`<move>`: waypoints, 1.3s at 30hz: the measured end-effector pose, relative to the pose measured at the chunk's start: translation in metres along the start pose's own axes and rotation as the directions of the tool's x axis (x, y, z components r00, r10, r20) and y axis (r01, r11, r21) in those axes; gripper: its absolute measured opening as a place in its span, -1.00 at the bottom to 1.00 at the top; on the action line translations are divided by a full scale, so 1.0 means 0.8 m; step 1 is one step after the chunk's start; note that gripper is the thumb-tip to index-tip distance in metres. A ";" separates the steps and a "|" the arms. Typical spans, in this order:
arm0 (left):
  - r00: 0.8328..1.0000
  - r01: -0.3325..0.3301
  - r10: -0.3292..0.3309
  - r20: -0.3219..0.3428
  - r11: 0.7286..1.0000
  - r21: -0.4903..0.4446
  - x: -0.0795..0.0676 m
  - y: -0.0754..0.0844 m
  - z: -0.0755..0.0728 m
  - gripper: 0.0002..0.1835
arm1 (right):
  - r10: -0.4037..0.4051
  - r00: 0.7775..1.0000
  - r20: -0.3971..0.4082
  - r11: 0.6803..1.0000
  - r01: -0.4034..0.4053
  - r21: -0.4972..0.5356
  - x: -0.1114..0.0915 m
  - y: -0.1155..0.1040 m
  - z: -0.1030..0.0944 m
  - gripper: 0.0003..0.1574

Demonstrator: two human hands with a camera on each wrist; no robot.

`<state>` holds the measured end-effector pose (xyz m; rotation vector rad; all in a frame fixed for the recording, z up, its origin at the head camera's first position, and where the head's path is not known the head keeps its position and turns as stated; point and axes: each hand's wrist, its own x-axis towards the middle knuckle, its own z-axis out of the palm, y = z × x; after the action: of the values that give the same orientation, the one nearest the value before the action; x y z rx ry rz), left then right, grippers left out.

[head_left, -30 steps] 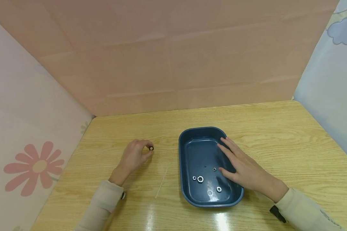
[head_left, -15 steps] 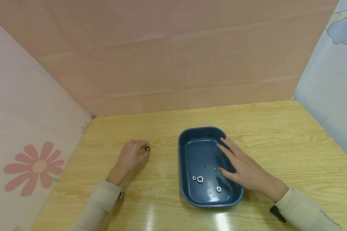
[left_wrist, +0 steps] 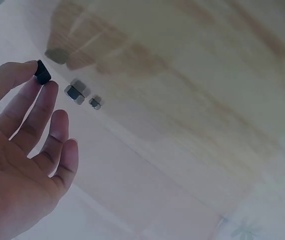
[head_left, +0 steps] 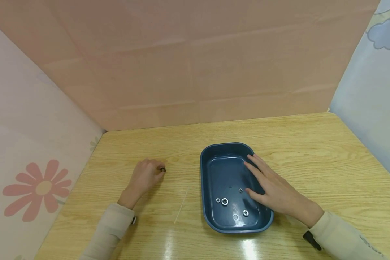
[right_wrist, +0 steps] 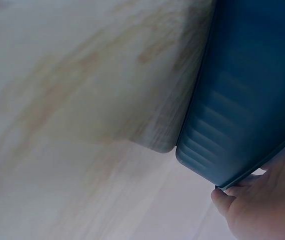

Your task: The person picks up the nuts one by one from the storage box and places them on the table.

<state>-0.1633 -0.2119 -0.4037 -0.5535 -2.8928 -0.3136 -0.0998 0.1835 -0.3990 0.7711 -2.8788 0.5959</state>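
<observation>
My left hand (head_left: 143, 177) pinches a small dark hex nut (left_wrist: 42, 73) between thumb and fingertips, above the left part of the table. Close past these fingertips in the left wrist view, two silver nuts lie on the tabletop: a larger nut (left_wrist: 74, 93) and a smaller nut (left_wrist: 95, 102). The head view has them hidden behind the hand. My right hand (head_left: 276, 191) rests across the right rim of a blue plastic tray (head_left: 202, 187), its fingers spread and fairly straight. Several silver nuts lie on the tray's floor, among them a large one (head_left: 225, 202) and another nut (head_left: 245, 213).
The wood-grain table (head_left: 315, 155) holds the tray near its middle. A thin pale strip (head_left: 181, 206) lies between the left hand and the tray. A brown backdrop (head_left: 195, 72) stands behind the table, with patterned panels at both sides.
My left hand has drawn a little to the left with the dark nut, whose hole faces the head camera less now. The right hand and the tray stay where they were.
</observation>
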 end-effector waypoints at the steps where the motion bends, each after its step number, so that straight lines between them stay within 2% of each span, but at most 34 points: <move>1: 1.000 0.004 -0.004 0.004 1.000 0.003 0.000 0.000 0.000 -0.87 | -0.001 1.000 -0.001 1.000 0.001 -0.001 0.000 0.000 0.000 -0.03; 13: 0.996 0.059 -0.059 0.067 0.998 0.001 0.001 -0.001 0.001 -0.85 | -0.009 1.000 0.001 1.000 0.009 -0.018 0.000 0.002 -0.001 -0.03; 30: 0.998 0.053 -0.052 0.042 0.998 -0.031 0.003 0.002 -0.001 -0.75 | -0.007 1.000 0.002 1.000 0.007 -0.021 -0.001 0.003 -0.002 -0.03; 39: 0.999 0.047 -0.047 0.027 0.999 -0.021 0.001 0.001 -0.001 -0.82 | 0.002 1.000 0.005 1.000 -0.002 -0.020 -0.003 0.004 -0.002 -0.04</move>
<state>-0.1638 -0.2111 -0.4028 -0.4972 -2.9344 -0.3478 -0.0994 0.1873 -0.3991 0.7686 -2.8859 0.5655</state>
